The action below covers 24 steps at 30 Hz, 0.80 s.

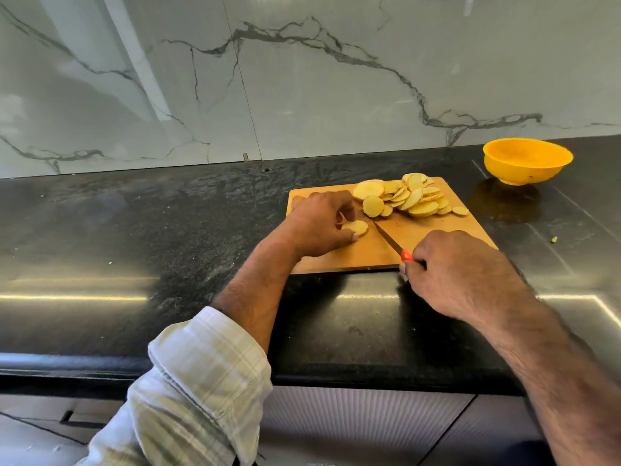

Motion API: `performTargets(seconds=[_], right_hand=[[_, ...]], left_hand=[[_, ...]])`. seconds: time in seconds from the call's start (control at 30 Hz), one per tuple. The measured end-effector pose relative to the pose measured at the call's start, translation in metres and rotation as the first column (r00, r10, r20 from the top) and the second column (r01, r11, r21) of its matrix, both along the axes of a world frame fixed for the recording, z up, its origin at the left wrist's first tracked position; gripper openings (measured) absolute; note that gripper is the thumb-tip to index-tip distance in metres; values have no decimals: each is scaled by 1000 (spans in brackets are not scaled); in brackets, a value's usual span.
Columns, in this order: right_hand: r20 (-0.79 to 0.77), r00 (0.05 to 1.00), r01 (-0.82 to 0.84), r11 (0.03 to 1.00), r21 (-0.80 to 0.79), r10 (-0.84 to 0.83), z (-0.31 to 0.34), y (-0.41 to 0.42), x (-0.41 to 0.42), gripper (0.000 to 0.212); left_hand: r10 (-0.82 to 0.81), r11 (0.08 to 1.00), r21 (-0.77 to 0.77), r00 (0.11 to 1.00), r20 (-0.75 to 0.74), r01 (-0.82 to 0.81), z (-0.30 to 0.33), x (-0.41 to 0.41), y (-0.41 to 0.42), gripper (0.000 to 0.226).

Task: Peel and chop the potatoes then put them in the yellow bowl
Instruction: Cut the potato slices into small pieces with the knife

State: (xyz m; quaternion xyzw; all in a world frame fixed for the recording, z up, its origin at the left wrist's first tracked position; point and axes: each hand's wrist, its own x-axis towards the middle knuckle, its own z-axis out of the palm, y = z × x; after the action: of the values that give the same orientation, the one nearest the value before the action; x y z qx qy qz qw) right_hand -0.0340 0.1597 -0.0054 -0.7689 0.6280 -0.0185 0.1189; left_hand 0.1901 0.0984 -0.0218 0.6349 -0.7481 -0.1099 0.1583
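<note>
The head view looks down on a black stone countertop (168, 230) where a rectangular wooden cutting board (437, 233) lies with a heap of pale yellow potato slices (415, 196) piled at its far side. The left hand (321, 227) curls over the last small piece of peeled potato (355, 227) near the board's left middle, fingers and thumb pinching it down against the wood. The right hand (450, 267) is wrapped around the red handle of a small kitchen knife (391, 242) at the board's near edge; the blade runs from near right to far left, its tip just beside the held piece on its right. That seems the relation that matters next: the blade lies right alongside the piece's cut face, so only a short sideways shift should bring it over for another slice, with the left fingertips close to the edge. The round yellow plastic bowl (527, 161) stands empty on the counter, far right of the board and apart from it, nearer the right hand, so the slices have yet to be moved.
</note>
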Motion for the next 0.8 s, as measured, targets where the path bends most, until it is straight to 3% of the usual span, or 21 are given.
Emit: performTargets(seconds=[0.27,0.37,0.47,0.57,0.8], right_hand=[[-15,998,-56,998,-34,56,-1,2,20,25],[-13,999,-32,989,-142,30,-9,-1,23,26],[-4,1000,-21,980,-200,20,-18,-3,26,37],[-43,999,-31,980,-198,23,-22,-5,29,26],[-73,997,-3,985,-174,-10,-30,-9,40,22]], left_hand=[[-88,996,13,987,-138,91,-1,10,-1,20],[-106,994,-9,983,-152,106,-4,11,-4,20],[-108,994,-26,982,-152,106,-5,11,-6,20],[-111,994,-27,982,-153,108,-5,10,-7,18],[-134,991,-31,988,-82,132,-5,6,-9,19]])
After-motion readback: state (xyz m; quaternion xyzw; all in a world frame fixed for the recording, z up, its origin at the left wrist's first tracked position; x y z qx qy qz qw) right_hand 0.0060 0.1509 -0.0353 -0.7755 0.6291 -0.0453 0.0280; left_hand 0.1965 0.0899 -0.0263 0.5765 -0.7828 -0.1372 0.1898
